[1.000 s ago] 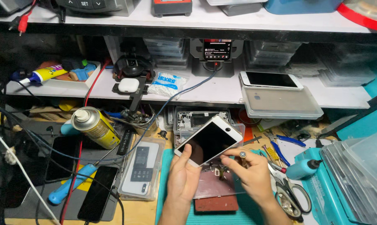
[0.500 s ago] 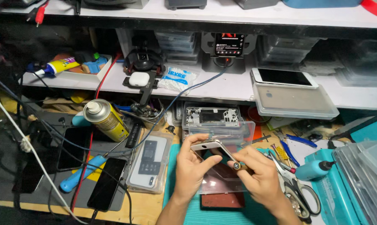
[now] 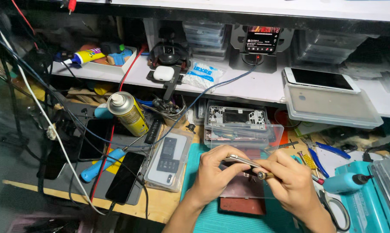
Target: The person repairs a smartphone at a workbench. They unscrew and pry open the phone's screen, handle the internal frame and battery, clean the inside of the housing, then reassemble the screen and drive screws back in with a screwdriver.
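My left hand [image 3: 214,174] grips a thin phone screen panel [image 3: 242,161] by its edge, held nearly flat and edge-on over a teal work mat [image 3: 195,190]. My right hand [image 3: 292,183] holds a small screwdriver [image 3: 266,175], its brass-coloured end touching the panel's edge. Both hands meet above a dark red pad [image 3: 242,196] that lies on the mat, partly hidden by them.
A clear plastic box with a phone frame [image 3: 242,127] sits just behind my hands. A yellow spray can [image 3: 127,113], dark phones [image 3: 126,177] and a boxed phone case [image 3: 167,159] lie to the left. Scissors [image 3: 333,209] and a teal bottle [image 3: 346,182] are to the right.
The white-faced screen panel, held up and tilted a second ago, has been turned down to lie almost flat. Both hands closed in around it, and the view moved closer.
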Motion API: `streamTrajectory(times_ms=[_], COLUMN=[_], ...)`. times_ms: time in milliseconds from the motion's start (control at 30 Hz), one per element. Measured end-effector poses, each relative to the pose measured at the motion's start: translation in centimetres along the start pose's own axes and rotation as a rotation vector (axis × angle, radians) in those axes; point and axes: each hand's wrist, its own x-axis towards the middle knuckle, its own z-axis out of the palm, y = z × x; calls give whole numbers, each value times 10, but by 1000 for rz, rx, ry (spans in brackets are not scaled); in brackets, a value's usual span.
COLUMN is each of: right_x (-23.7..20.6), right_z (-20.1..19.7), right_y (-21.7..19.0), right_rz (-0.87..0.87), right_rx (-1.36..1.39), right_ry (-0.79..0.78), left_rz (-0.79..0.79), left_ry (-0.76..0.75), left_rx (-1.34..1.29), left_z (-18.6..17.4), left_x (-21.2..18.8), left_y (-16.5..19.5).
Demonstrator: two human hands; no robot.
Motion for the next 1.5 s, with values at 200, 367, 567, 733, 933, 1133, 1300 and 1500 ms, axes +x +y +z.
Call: streamTrajectory(times_ms=[200,367,567,733,933,1133,1300,1500], right_x=[1,1,-11,-23,-29,-26,-16,-12], right_z=[6,0,-19,-15,-2,-4,-17,-24], right_y=[1,3,19,28,37,28,15,7], right_rz=[34,24,101,197,295,485,190,199], right_rx=[-62,-23,95,96,334,317,379,281], right_ry=[3,30,28,95,232,166,209,132], left_rz=[-142,-77,-195,-236,-303,-240,-332,-245], left_ry=[21,48,141,256,379,355,138,46], left_rx=[-126,-78,-262,-317,-902,-676,-487,-409], left_z=[3,-4,-12,0,14,20,29,36], left_x=[-5,-7,-3,1,5,1,-5,-5], left_y=[-13,-25,-36,-36,-38,-45,-37,-23])
